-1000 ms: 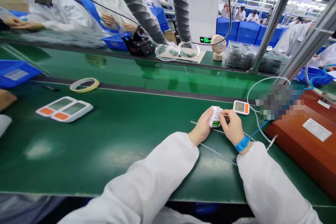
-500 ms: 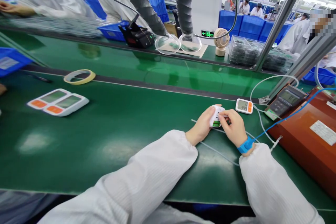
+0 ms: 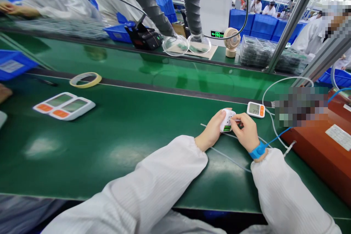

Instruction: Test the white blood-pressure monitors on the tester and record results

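Note:
My left hand (image 3: pixel 210 131) is closed around a small white electronic monitor (image 3: pixel 226 115), its back turned toward me and green batteries (image 3: pixel 227 128) showing in the open compartment at its lower end. My right hand (image 3: pixel 245 131), with a blue wrist strap (image 3: pixel 258 150), is pinched at the monitor's right side. Something thin and pale shows between those fingers, too small to name. Just beyond the right hand lies another white monitor (image 3: pixel 255 110) with orange buttons and a lit screen. A thin pale tube (image 3: pixel 231 161) runs on the bench beneath both hands.
Two larger white monitors with orange buttons (image 3: pixel 64 106) lie at the left, near a yellow tape roll (image 3: pixel 85 80). An orange-brown box (image 3: pixel 315 150) stands at the right, with a blurred-out object behind it. Along the back are a small fan (image 3: pixel 232 42), extraction hoses (image 3: pixel 192 3) and co-workers.
The view has shifted very slightly. Both hands stay at the monitor in nearly the same pose. At the far left edge, another person's hand has come further into view.

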A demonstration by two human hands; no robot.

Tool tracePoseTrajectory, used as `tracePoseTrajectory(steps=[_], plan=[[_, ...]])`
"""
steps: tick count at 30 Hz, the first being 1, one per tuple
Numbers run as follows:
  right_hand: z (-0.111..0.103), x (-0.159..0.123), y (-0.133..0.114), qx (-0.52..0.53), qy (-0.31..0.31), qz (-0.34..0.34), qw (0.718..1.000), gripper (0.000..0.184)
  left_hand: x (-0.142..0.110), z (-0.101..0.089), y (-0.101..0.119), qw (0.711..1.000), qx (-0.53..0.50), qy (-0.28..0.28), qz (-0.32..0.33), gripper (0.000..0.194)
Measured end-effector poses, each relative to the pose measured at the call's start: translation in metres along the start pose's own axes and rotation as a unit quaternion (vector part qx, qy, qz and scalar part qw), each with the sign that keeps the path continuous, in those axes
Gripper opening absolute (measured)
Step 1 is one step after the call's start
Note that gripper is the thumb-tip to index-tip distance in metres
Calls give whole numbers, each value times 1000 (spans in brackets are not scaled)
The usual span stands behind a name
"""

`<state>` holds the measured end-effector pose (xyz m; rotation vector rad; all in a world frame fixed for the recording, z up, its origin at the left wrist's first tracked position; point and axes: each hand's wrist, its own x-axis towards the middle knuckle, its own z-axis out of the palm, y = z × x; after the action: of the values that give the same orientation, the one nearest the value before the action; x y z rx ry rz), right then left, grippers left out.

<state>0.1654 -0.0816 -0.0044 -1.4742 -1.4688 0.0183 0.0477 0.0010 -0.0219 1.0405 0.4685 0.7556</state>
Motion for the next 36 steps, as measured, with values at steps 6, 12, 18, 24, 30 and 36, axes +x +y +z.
tracePoseTrajectory(steps=[6, 12, 18, 24, 30, 36], plan=[[1, 0, 1, 3, -12, 11, 1000, 13, 0, -1, -1, 1000, 4, -1, 0, 56], [2, -1, 1, 11, -10, 26, 1000, 14, 0, -2, -2, 1000, -2, -10, -6, 61], [2, -1, -1, 14, -16, 23, 1000, 13, 0, -2, -3, 1000, 1, -24, -13, 66], [3, -1, 0, 3, -15, 25, 1000, 14, -1, -1, -3, 1000, -2, -24, -12, 67], [3, -1, 1, 10, -17, 25, 1000, 14, -2, -1, -4, 1000, -3, -26, -16, 66], [3, -2, 0, 20, -11, 36, 999, 14, -5, 0, -1, 999, 35, -29, -14, 69]])
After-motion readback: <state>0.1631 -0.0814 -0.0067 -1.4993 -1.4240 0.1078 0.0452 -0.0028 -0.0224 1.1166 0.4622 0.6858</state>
